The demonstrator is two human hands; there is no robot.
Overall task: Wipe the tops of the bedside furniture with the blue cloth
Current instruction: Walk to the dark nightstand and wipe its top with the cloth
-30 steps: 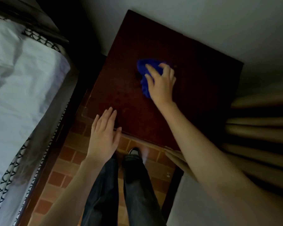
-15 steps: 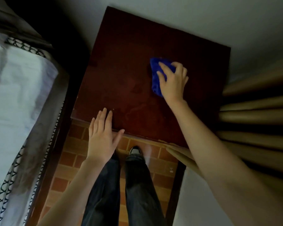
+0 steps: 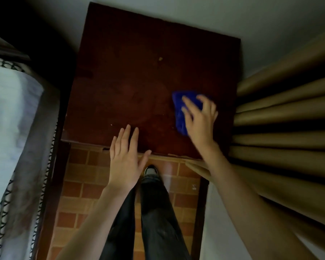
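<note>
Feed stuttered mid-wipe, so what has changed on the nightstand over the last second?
The right hand slid the blue cloth across the nightstand top, rightward toward the curtain and closer to the near edge, pressing it throughout. The left hand stayed flat at the near edge.

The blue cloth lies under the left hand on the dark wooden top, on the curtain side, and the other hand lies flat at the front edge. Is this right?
Not quite: the head view shows the blue cloth under the right hand, on the dark wooden top, curtain side. The left hand lies flat at the front edge.
</note>
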